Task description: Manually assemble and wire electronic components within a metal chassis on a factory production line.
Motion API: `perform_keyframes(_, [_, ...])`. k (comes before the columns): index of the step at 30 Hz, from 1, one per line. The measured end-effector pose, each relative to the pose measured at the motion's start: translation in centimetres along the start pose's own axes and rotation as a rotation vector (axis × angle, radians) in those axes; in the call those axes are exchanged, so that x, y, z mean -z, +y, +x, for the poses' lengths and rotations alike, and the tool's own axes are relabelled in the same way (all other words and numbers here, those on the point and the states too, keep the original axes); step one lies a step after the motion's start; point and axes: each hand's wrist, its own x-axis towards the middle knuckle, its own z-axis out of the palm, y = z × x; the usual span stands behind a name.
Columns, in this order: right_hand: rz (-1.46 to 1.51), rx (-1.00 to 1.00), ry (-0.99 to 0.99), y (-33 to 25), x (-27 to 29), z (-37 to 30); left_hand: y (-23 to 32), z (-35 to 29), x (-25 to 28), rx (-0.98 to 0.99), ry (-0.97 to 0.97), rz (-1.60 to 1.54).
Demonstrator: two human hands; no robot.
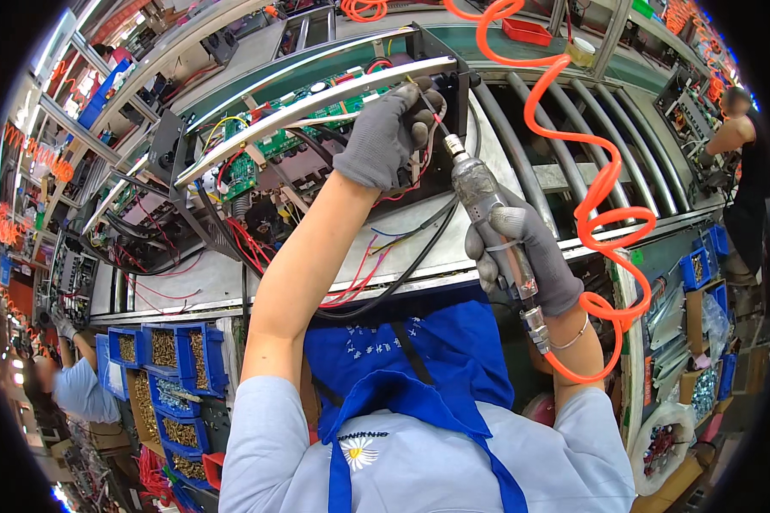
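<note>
My right hand (535, 248), in a grey glove, is wrapped round the body of an air screwdriver (481, 192) with a clear lower section. An orange coiled air hose (606, 192) leads from its rear coupling. The long thin bit (432, 111) points up and left to the end of a pale metal rail on an open machine chassis (316, 128). At that corner my left hand (385, 132), also gloved in grey, has its fingers curled closed beside the bit's tip. Whatever they pinch is hidden. Green circuit boards (338, 98) and loose wires fill the chassis.
The chassis sits on a metal-topped line, with a roller conveyor (573, 145) to its right. Loose red and black cables (351, 295) hang toward me. Blue bins (175, 350) of screws stand at lower left. Other people (81, 385) work at far left and far right.
</note>
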Motion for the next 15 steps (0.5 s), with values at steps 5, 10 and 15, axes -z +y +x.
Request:
perform_keyframes(5, [0.067, -0.044, 0.023, -0.1, -0.1, 0.3, 0.0, 0.0, 0.3, -0.004, -0.007, 0.042])
perform_keyframes(10, [0.874, -0.089, -0.509, 0.8, 1.6, 2.1, -0.3, -1.6, 0.0, -0.033, -0.091, 0.136])
perform_keyframes(15, [1.238, -0.2, -0.483, -1.2, -2.8, 2.7, 1.4, -11.0, 3.9, -0.118, 0.071, 0.414])
